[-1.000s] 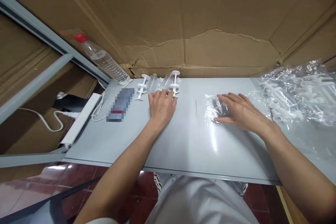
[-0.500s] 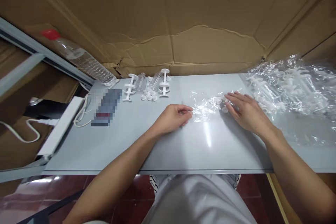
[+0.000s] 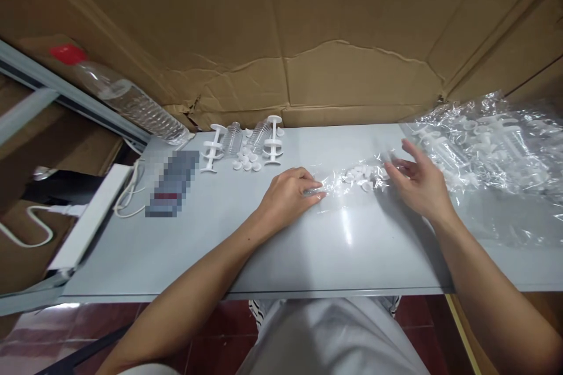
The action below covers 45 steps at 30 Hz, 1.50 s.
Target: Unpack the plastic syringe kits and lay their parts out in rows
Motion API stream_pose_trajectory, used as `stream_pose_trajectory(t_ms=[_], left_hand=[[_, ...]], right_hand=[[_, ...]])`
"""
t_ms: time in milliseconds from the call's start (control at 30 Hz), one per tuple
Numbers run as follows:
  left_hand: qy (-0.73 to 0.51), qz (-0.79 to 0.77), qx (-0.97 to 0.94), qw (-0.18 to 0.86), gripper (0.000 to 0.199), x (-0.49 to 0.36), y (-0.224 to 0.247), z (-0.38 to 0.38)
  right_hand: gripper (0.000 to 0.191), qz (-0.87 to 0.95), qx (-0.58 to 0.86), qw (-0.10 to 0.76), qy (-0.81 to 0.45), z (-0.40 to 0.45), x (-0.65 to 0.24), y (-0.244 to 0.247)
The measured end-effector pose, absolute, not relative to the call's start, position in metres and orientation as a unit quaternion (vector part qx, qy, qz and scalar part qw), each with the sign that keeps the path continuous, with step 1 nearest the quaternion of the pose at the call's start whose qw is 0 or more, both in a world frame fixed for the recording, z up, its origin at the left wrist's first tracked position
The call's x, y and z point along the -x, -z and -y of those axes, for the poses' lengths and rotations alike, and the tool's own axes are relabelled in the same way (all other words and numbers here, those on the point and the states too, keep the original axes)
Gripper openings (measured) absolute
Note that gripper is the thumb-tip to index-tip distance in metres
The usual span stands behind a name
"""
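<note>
The small bag (image 3: 332, 185) lies lengthwise left to right.

Crinkled, glossy clear film on the small bag (image 3: 332, 183), catching sharp highlights, and smooth white plastic on the little caps (image 3: 360, 174) inside! Matt-looking white plastic for the plungers (image 3: 273, 140), transparent ribbed plastic for the barrels (image 3: 232, 139). Underneath, a smooth grey tabletop (image 3: 264, 258), shiny enough to throw back a light streak; behind, dull, creased brown cardboard (image 3: 352, 82). Below, soft folded cloth on the pale garment (image 3: 334, 340), and glossy red floor tiles (image 3: 215, 328).
</note>
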<state>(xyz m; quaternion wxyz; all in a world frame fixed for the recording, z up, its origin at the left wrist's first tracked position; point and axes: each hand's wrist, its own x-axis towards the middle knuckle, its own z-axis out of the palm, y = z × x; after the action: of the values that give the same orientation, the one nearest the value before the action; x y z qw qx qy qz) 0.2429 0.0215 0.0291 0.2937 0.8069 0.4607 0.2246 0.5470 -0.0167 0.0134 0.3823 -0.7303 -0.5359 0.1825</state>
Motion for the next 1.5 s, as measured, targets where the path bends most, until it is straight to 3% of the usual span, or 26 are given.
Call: stream_pose_trajectory(t_ms=[67, 167, 333, 500, 700, 967, 1133, 1233, 1367, 1500], left_hand=[[-0.268, -0.423, -0.806, 0.315, 0.017, -0.246, -0.028, -0.021], [-0.274, -0.374, -0.784, 0.413, 0.026, -0.247, -0.022, -0.021], [-0.238, -0.401, -0.619, 0.632, 0.052, -0.246, -0.003, -0.029], [-0.249, -0.403, -0.559, 0.681, 0.053, -0.242, 0.002, -0.034], [-0.26, -0.475, -0.609, 0.579, 0.049, -0.243, -0.004, -0.028], [-0.269, -0.478, -0.735, 0.399, 0.025, -0.247, -0.002, -0.026], [-0.225, -0.456, -0.779, 0.368, 0.023, -0.235, -0.013, -0.025], [-0.264, -0.441, -0.787, 0.342, 0.019, -0.219, -0.026, -0.034], [-0.339, -0.469, -0.783, 0.227, 0.016, -0.21, -0.043, -0.066], [-0.283, -0.518, -0.8, 0.107, 0.01, -0.221, -0.042, -0.109]], right_hand=[[0.079, 0.455, 0.738, 0.432, -0.249, 0.014, -0.549, -0.014], [0.065, 0.407, 0.73, 0.458, -0.302, 0.013, -0.556, -0.018], [0.04, 0.463, 0.706, 0.486, -0.228, 0.014, -0.554, -0.056], [0.031, 0.507, 0.721, 0.454, -0.131, 0.012, -0.54, -0.104], [0.031, 0.498, 0.725, 0.455, -0.14, 0.009, -0.544, -0.088], [0.044, 0.464, 0.762, 0.419, -0.17, 0.001, -0.554, -0.051], [0.039, 0.473, 0.779, 0.386, -0.144, -0.002, -0.564, -0.047], [0.038, 0.485, 0.788, 0.352, -0.14, 0.0, -0.57, -0.044], [0.036, 0.527, 0.778, 0.325, -0.11, 0.001, -0.572, -0.037], [0.035, 0.593, 0.745, 0.303, -0.053, 0.002, -0.57, -0.031]])
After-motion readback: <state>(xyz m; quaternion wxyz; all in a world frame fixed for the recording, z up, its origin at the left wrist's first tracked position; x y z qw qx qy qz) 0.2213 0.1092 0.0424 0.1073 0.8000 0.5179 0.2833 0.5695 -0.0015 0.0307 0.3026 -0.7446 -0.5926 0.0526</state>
